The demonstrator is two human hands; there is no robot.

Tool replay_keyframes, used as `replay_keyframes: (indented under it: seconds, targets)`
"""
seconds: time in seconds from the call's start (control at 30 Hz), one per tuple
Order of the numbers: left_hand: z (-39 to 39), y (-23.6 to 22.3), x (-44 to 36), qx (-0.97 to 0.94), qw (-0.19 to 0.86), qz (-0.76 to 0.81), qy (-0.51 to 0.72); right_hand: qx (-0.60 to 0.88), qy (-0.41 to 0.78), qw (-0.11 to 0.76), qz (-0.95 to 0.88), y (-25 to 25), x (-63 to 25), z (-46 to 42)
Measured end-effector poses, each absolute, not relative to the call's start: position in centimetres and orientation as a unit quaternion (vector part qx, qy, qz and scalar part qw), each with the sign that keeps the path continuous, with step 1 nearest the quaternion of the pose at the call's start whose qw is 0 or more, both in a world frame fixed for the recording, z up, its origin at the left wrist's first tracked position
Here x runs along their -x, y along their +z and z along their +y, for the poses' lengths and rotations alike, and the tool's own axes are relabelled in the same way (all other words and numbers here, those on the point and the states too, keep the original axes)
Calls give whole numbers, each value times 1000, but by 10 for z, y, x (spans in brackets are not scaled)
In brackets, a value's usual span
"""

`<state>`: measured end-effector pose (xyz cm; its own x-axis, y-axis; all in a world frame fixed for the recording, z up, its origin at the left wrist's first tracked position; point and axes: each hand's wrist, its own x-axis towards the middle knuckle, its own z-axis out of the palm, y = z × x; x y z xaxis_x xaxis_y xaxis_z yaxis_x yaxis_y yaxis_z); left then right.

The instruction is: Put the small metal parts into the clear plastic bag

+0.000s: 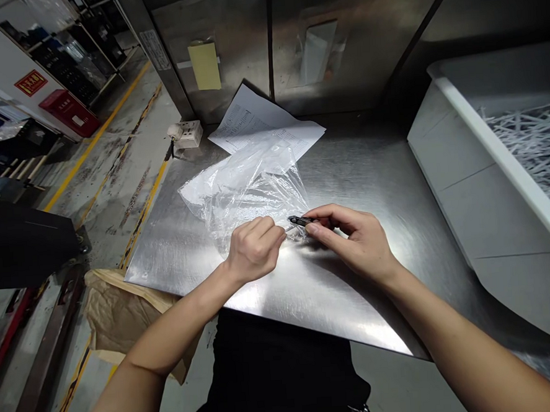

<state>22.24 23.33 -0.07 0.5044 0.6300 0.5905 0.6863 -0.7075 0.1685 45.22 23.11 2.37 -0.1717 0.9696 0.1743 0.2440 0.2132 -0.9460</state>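
Observation:
My left hand is curled in a fist on the steel table and pinches a thin pale stick at its tip. My right hand is closed in a pinch on a small dark clip-like part that meets the stick's end. Both hands rest at the near edge of a crumpled clear plastic bag lying on the table.
Printed paper sheets lie behind the bag. A white bin at the right holds several thin white sticks. A power strip sits at the table's back left corner. A brown paper bag lies on the floor at the left.

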Motion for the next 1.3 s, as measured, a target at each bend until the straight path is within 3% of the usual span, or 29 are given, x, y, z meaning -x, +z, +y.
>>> replay_keyframes:
  seconds: [0.37, 0.83, 1.3]
  targets:
    - [233, 0, -222, 870, 57, -374, -316, 461, 374, 430, -680, 20, -454, 232]
    - [233, -5, -223, 872, 88, -365, -315, 463, 450, 433, -630, 13, -449, 231]
    - [232, 1, -222, 854, 22, -394, -339, 466, 509, 446, -569, 17, -458, 243]
